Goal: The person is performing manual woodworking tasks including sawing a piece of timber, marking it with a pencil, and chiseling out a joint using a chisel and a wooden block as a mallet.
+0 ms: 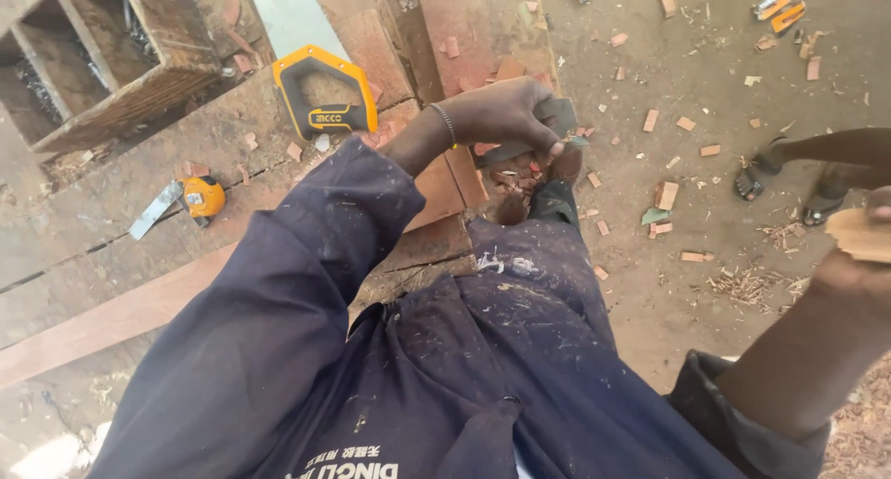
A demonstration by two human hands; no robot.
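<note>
Gripping a dark flat tool (557, 117), apparently a chisel or blade though its shape was hard to make out, the left hand (506, 115) was clenched just past the end of the reddish plank (445, 177). The tool hung over a scatter of small wood offcuts (665, 195) on the dirt floor (705, 284). The right hand (858, 265) sat well to the right of the plank and grasped a pale wood block (858, 233) between thumb and fingers. Judging from this, the trimming step was in hand; bringing tool and block together would call for steadying the block first. Left of the plank, on the wooden surface (111, 210), lay a yellow-handled saw (325, 89) and a yellow tape measure (202, 197). Beyond the offcuts stood another person's sandalled feet (756, 177).
</note>
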